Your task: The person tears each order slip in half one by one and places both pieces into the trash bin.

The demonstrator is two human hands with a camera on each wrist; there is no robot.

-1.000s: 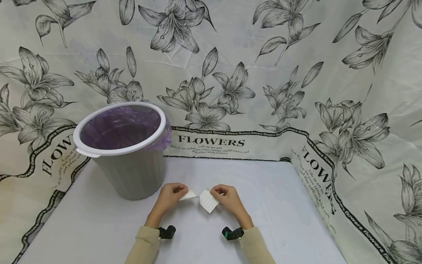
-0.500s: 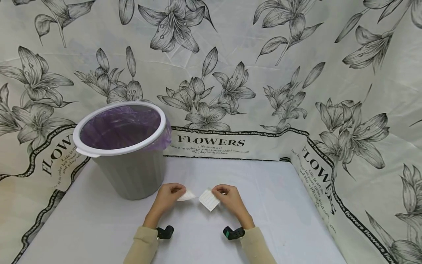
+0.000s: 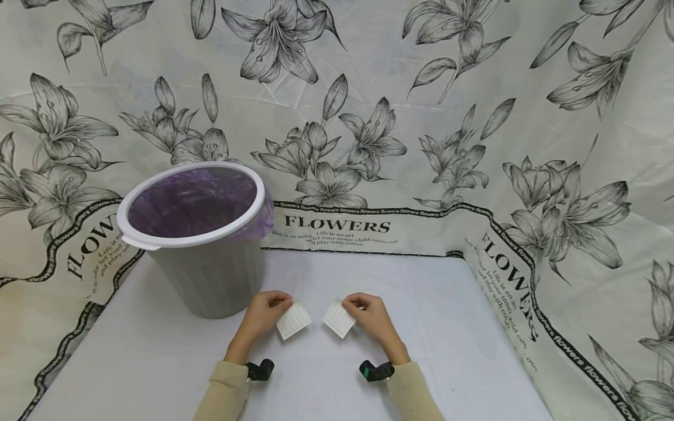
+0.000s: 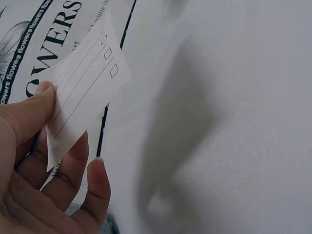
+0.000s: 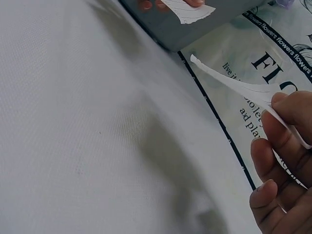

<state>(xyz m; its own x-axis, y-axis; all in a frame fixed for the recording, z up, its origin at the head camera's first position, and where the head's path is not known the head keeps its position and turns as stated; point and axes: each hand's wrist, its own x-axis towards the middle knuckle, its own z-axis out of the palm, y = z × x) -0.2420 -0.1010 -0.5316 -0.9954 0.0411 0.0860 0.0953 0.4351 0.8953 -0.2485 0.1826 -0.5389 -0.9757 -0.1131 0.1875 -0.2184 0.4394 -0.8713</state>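
Observation:
Two separate pieces of white lined paper are held above the table. My left hand [image 3: 265, 313] pinches one piece of paper [image 3: 293, 320] between thumb and fingers; in the left wrist view that paper [image 4: 87, 80] shows printed lines and a row of small boxes. The other piece of paper [image 3: 339, 319] is pinched by my right hand [image 3: 372, 316]. Seen from the right wrist, this paper [image 5: 239, 87] stands nearly edge-on and curves, with an uneven far end. A narrow gap lies between the two pieces.
A grey bin [image 3: 210, 280] with a white rim and a purple liner [image 3: 195, 202] stands at the back left, close to my left hand. White cloth covers the table [image 3: 447, 351]. A curtain [image 3: 337, 146] printed with flowers closes off the back and sides.
The pieces of paper, joined or touching at a corner a second ago, are now apart. My hands have moved slightly outward, and the left piece has turned its lined face up.

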